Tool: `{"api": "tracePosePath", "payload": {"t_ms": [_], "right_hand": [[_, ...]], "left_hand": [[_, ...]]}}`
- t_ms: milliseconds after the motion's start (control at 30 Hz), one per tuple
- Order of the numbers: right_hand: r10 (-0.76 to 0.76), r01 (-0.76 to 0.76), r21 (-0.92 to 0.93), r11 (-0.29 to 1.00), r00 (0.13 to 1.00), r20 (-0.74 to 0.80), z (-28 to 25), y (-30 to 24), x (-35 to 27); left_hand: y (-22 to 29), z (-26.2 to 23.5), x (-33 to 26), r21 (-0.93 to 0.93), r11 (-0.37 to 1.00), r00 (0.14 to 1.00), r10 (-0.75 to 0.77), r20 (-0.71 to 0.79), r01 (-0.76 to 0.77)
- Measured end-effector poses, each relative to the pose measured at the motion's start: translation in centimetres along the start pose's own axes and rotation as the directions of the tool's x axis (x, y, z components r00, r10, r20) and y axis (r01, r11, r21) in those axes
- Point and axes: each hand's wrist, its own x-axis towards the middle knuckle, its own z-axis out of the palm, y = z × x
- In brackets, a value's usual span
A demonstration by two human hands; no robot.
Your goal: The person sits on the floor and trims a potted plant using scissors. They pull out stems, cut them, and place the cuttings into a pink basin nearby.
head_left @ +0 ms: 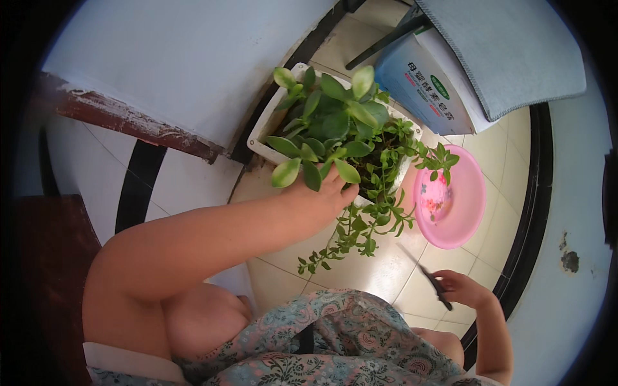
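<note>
- Patterned clothing (pixel 302 363) fills the space nearest the viewer, below both hands, with bare knees at either side of it.
- Left hand (pixel 322 196) reaches in at the planter's near edge, its arm crossing from the lower left. Its fingers are partly covered by leaves, so I cannot tell whether they grasp a stem or only rest there.
- Right hand (pixel 462 288) is clenched around the dark handle of a knife (pixel 439 291), well apart from the left. The blade points up and left from this grip, toward the trailing plant, without touching it.
- White planter (pixel 261 132) stands just beyond the left hand, set at a slant near a pale wall (pixel 187 64).
- Broad-leaved plant (pixel 335 122) grows in it, directly above the left hand; some of its leaves overlap the fingers.
- Trailing plant (pixel 360 226) spills out to the right of the left hand, its stems hanging below that hand too.
- Pink basin (pixel 473 206), flower-printed inside, sits on the tiled floor (pixel 380 273) beyond the right hand; a sprig overlaps its left rim in view.
- Blue and white box (pixel 412 77) stands farther off, beyond the planter and basin, partly covered by a grey-blue cloth (pixel 521 51).
</note>
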Motion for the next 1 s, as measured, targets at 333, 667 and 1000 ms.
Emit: {"api": "tracePosePath", "payload": {"t_ms": [333, 667, 1000], "right_hand": [[-0.718, -0.091, -0.897, 0.432, 0.567, -0.403, 3.6, -19.3, -6.0], [-0.733, -0.324, -0.889, -0.323, 0.68, 0.019, 6.6, -25.9, 0.4], [-0.637, -0.351, -0.817, -0.458, 0.771, 0.026, 8.3, -26.5, 2.9]], "left_hand": [[-0.3, 1.9, -1.2, 0.126, 0.992, 0.984, 0.032, -0.176, -0.01], [-0.2, 1.9, -0.6, 0.002, 0.999, 0.991, 0.038, -0.132, -0.038], [-0.3, 2.3, -0.8, -0.019, 1.0, 0.981, 0.015, -0.194, -0.019]]}}
